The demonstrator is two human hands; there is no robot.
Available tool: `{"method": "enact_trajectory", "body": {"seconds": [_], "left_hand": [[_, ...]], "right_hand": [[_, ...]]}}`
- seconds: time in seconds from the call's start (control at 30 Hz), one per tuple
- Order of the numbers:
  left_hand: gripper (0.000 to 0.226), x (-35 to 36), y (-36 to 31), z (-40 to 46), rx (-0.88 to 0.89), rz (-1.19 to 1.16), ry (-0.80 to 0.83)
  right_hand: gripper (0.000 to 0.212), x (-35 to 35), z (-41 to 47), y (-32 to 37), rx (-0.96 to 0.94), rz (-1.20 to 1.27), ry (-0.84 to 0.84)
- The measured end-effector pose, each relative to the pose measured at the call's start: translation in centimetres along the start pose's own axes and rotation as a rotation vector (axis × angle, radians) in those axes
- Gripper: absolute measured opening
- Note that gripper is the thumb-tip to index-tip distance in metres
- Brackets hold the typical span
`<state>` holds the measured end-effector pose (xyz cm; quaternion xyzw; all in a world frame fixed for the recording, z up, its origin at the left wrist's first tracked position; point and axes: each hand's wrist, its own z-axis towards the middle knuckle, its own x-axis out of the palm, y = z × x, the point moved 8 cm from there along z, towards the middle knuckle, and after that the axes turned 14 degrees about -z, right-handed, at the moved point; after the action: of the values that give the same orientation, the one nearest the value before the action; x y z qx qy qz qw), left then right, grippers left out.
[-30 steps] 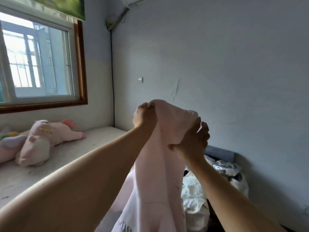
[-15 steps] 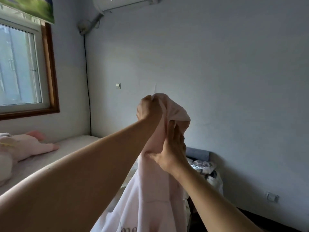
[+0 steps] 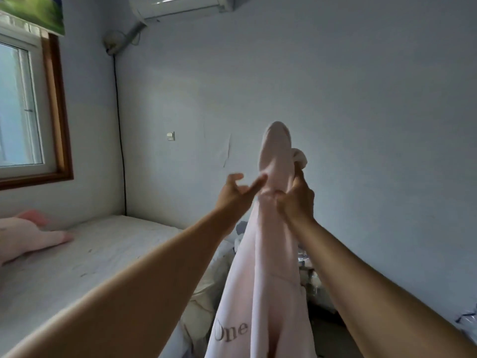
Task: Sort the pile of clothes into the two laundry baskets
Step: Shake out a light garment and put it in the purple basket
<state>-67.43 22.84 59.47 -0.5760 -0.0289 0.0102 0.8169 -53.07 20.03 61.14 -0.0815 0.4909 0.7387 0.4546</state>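
1. Both bare arms reach forward and upward, hands level in front of the pale wall.
2. The right hand [image 3: 296, 200] clutches the pale pink cotton garment with grey "One" lettering [image 3: 268, 267], which hangs between the forearms.
3. The left hand [image 3: 236, 193] is spread loose, one fingertip touching the garment just beside the right hand.
4. Crumpled white clothes [image 3: 204, 301] lie below the hands; a pink plush toy [image 3: 28, 236] rests on the white mattress [image 3: 85, 259], far left.

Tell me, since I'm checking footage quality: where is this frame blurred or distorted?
Head view: the left hand is motion-blurred beside the pink garment; the plush toy at the left edge is soft; the wide lens stretches both forearms; daylight from the window leaves the wall dim.
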Motion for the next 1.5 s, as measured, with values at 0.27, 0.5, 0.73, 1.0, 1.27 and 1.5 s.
{"method": "enact_trajectory", "body": {"seconds": [0.27,0.5,0.73,1.0,1.27,1.5], "left_hand": [[0.079,3.0,8.0,-1.6,-0.146,-0.065,0.397],[0.032,4.4,8.7,-1.0,-0.17,-0.037,0.26],[0.036,6.6,6.5,1.6,-0.151,-0.121,0.115],[0.044,14.1,4.7,1.1,-0.247,-0.134,0.23],[0.02,22.1,3.6,-3.2,-0.228,-0.07,0.558],[0.048,26.5,5.1,-4.3,-0.176,-0.041,0.643]], "right_hand": [[0.067,-3.0,2.0,1.6,0.051,0.13,-0.204],[0.052,-2.8,1.7,-2.0,0.156,0.059,-0.223],[0.121,0.2,-4.1,-4.9,-0.008,-0.423,0.415],[0.092,-4.9,-5.6,-7.7,-0.176,-0.932,-0.035],[0.02,-9.8,-3.9,-15.0,0.054,-0.894,-0.162],[0.021,-10.6,-2.4,-20.5,0.133,-0.938,-0.177]]}}
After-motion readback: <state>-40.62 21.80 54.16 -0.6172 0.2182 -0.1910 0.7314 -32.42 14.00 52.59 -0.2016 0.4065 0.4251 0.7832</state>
